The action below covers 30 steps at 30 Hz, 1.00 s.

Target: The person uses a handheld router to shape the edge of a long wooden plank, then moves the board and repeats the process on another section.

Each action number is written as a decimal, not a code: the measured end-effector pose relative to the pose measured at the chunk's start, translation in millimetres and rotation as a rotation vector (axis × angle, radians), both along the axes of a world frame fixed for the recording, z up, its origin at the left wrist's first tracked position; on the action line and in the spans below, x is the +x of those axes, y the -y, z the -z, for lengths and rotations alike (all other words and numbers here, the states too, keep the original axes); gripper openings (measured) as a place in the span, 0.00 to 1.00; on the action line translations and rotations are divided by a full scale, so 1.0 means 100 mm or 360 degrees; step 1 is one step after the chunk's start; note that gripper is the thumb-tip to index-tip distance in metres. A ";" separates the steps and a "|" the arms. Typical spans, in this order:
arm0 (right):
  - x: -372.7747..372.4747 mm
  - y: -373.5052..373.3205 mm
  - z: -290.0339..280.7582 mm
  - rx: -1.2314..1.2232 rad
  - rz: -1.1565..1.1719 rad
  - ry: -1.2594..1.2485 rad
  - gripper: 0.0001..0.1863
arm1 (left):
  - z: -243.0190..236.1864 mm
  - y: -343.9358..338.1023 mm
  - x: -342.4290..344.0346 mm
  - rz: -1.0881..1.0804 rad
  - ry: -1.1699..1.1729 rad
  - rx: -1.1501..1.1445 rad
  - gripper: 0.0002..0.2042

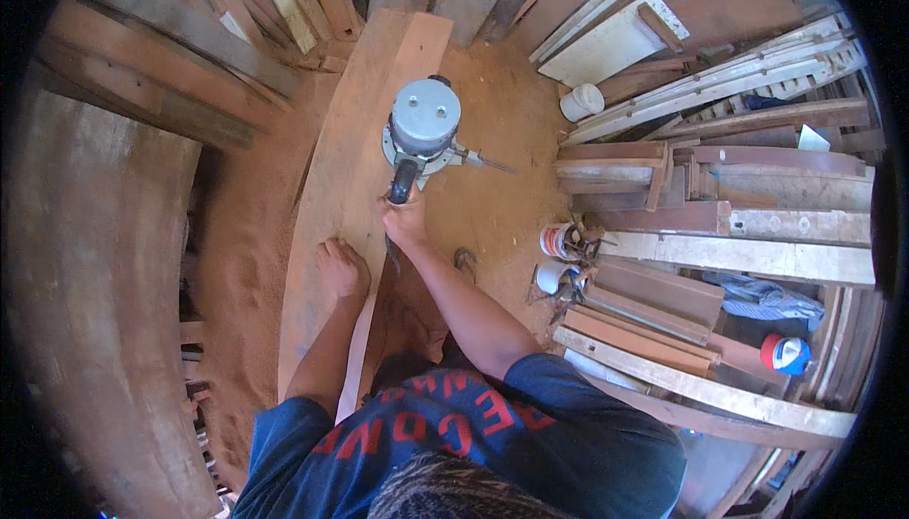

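Right hand [405,219]: wrapped around the black handle [403,182] of a router-like power tool, on the tool's near side.
Left hand [342,268]: drawn narrow, fingers folded in, resting on the long board near its right edge; the undersides of the fingers are hidden.
Power tool [426,114]: a silver-grey round motor housing above a metal base, upright at the right edge of the long board, toward the far end; its bit is out of sight.
Side rod [488,164]: thin metal, reaching from the base out past the board's right edge.
Long board [317,330]: brown wood, running from close to the person's body to its far end among leaning planks, with a redder strip along its right side at that end.
Sawdust [248,235]: thick and rust-brown along the board's left edge.
Ground [507,93]: tan and dusty, beyond the board's right edge.
Wide plank [95,311]: weathered grey-brown, well apart on the left.
Pails [551,277]: two, side by side on the right, with tools at their mouths.
White bucket [582,102]: farther off, beside stacked timber [739,249].
Striped cloth [765,299]: bluish, lying on the timber.
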State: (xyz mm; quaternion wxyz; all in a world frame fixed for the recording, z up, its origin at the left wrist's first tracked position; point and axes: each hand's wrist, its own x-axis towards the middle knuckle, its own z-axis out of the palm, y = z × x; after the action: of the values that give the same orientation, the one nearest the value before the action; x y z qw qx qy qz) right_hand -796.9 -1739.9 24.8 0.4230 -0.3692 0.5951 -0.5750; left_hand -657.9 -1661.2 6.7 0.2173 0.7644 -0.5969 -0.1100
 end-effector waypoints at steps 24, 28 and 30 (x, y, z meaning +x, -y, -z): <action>-0.86 1.83 0.05 0.0152 0.0070 -0.0015 0.17 | 0.10 0.09 -0.04 -0.0007 -0.0010 0.0017 0.09; -0.84 1.92 0.03 0.0072 0.0137 -0.0142 0.19 | 0.19 0.06 -0.03 -0.0057 0.0009 0.0033 0.11; -0.84 1.98 0.06 0.0027 0.0172 -0.0151 0.20 | 0.22 0.05 -0.04 -0.0081 0.0024 0.0016 0.11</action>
State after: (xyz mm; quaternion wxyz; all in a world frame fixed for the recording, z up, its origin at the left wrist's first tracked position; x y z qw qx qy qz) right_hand -880.8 -1937.8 19.2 0.3658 -0.3595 0.6385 -0.5738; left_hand -661.7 -1666.5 -15.7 0.2118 0.7813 -0.5783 -0.1016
